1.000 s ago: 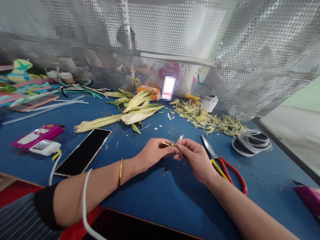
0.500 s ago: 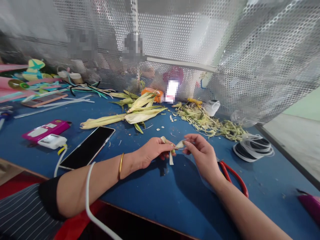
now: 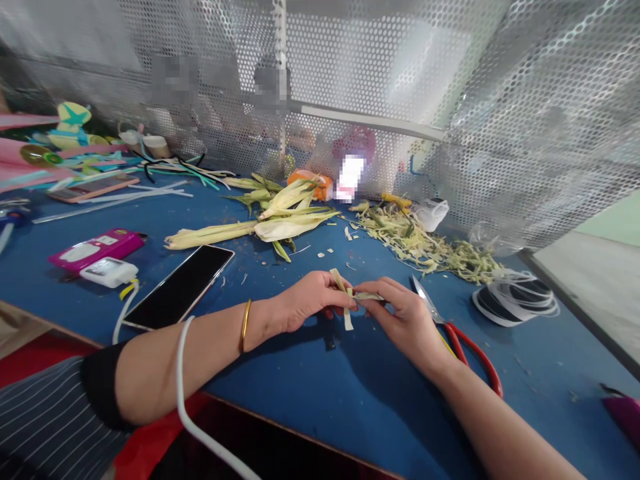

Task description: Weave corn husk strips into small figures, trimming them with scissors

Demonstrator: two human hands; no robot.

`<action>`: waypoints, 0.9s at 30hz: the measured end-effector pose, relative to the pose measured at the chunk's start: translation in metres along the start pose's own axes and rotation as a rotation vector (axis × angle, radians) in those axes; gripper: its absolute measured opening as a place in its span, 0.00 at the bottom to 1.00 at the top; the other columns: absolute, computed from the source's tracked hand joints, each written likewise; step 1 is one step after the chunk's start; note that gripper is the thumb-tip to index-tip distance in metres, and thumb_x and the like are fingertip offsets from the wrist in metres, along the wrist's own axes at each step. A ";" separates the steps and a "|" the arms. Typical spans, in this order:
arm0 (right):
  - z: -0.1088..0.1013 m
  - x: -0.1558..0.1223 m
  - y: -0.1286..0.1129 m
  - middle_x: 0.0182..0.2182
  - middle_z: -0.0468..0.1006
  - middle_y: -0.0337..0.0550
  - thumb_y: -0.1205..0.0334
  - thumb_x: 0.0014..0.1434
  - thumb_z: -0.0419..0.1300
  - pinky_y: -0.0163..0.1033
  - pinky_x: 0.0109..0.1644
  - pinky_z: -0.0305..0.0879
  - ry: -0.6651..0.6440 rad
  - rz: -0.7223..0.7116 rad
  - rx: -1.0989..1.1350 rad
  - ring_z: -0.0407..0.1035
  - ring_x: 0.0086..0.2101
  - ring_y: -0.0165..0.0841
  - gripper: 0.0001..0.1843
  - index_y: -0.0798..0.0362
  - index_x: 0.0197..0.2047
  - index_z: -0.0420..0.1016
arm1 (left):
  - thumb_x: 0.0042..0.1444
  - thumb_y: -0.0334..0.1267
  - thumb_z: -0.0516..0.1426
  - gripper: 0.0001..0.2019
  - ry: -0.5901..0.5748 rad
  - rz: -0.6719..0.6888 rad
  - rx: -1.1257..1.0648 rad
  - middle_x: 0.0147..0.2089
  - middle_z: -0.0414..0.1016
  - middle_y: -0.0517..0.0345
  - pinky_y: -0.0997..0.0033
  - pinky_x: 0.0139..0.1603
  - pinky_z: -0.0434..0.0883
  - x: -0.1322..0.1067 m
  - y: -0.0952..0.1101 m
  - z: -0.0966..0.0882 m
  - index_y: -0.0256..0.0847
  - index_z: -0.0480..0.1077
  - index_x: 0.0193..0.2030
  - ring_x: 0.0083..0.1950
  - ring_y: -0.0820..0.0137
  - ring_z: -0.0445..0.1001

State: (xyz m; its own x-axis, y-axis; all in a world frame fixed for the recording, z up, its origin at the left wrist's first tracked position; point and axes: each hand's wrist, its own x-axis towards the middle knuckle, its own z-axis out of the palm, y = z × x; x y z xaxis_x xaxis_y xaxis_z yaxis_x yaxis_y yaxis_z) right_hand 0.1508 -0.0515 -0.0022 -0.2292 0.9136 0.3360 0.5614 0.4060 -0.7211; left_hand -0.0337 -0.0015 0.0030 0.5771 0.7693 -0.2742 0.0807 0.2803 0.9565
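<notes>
Over the blue table (image 3: pixel 300 393), my left hand (image 3: pixel 313 300) pinches pale corn husk strips (image 3: pixel 349 319) that cross one another, one end pointing up and one hanging down. From the other side my right hand (image 3: pixel 400 317) is closed on a husk strip running sideways from the crossing, its fingertips almost touching my left thumb. Red-handled scissors (image 3: pixel 467 347) lie beside my right wrist, blades pointing away and partly hidden by the hand. Farther back rests a bundle of corn husks (image 3: pixel 280 223). A heap of husk scraps (image 3: pixel 410 240) lies to its right.
Left of my hands lie a black-screened phone (image 3: pixel 183 287) and a magenta device (image 3: pixel 97 252) with a white cabled box. A coil of white cord (image 3: pixel 515 298) sits at right. A perforated screen (image 3: pixel 360 73) closes off the back. A white cable (image 3: pixel 183 380) crosses my left forearm.
My right hand has moved in against my left fingers, and its grip on the husk strip is closer to the crossing. More of the scissors' blades shows. The view has shifted slightly.
</notes>
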 end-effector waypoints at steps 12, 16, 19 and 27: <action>0.005 -0.003 -0.002 0.21 0.73 0.38 0.56 0.60 0.58 0.36 0.29 0.59 0.014 0.229 0.083 0.66 0.23 0.31 0.11 0.51 0.29 0.75 | 0.39 0.31 0.63 0.11 -0.052 0.041 0.023 0.23 0.72 0.63 0.74 0.27 0.62 0.001 0.001 0.002 0.39 0.67 0.31 0.24 0.76 0.67; 0.006 -0.002 0.001 0.18 0.72 0.37 0.51 0.57 0.60 0.35 0.26 0.56 -0.028 0.411 0.241 0.63 0.21 0.30 0.14 0.52 0.28 0.74 | 0.43 0.32 0.62 0.11 -0.119 0.040 0.005 0.27 0.75 0.60 0.74 0.28 0.63 0.002 0.000 -0.001 0.38 0.69 0.35 0.26 0.76 0.68; 0.006 -0.001 0.000 0.17 0.71 0.36 0.49 0.56 0.60 0.35 0.25 0.54 -0.020 0.403 0.256 0.61 0.20 0.29 0.15 0.52 0.28 0.73 | 0.43 0.32 0.63 0.12 -0.123 0.000 -0.065 0.28 0.75 0.60 0.75 0.27 0.62 0.002 0.000 -0.002 0.38 0.69 0.36 0.25 0.77 0.67; 0.004 -0.001 -0.001 0.20 0.70 0.36 0.54 0.60 0.57 0.35 0.27 0.57 0.080 0.245 0.079 0.63 0.22 0.30 0.11 0.50 0.30 0.70 | 0.47 0.37 0.63 0.08 -0.110 -0.057 -0.162 0.28 0.73 0.61 0.76 0.26 0.60 0.004 0.002 -0.004 0.38 0.70 0.33 0.23 0.79 0.64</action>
State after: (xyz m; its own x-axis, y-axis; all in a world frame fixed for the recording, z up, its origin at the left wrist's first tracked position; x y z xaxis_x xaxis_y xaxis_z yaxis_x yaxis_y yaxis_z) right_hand 0.1475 -0.0530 -0.0039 -0.0289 0.9814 0.1900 0.5279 0.1764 -0.8308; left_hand -0.0342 0.0041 0.0036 0.6617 0.6843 -0.3064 -0.0109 0.4173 0.9087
